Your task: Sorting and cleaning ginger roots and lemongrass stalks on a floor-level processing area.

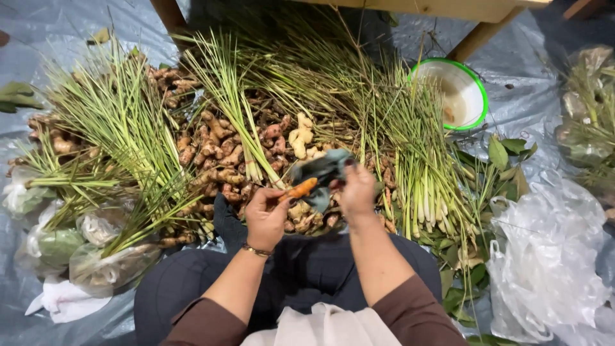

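The left hand point(266, 218) pinches an orange root point(300, 189) between thumb and fingers. The right hand point(357, 191) grips a grey-green cloth point(323, 168) against that root, above the ginger pile point(218, 154) and lemongrass bundles point(122, 122).

two bare forearms in view, brown sleeves pushed up past the elbows on both sides. left hand point(266, 218) has a thin bead bracelet point(256, 250) at the wrist, gold-ish w/ small dark bits. right hand point(357, 191) no rings or bands visible, nails look dark-painted. dark navy trousers point(307, 269) over both legs, fabric smooth, no pattern. pale cream cloth point(323, 327) bunched at the waist, prob. an apron or shirt hem, can't tell which.
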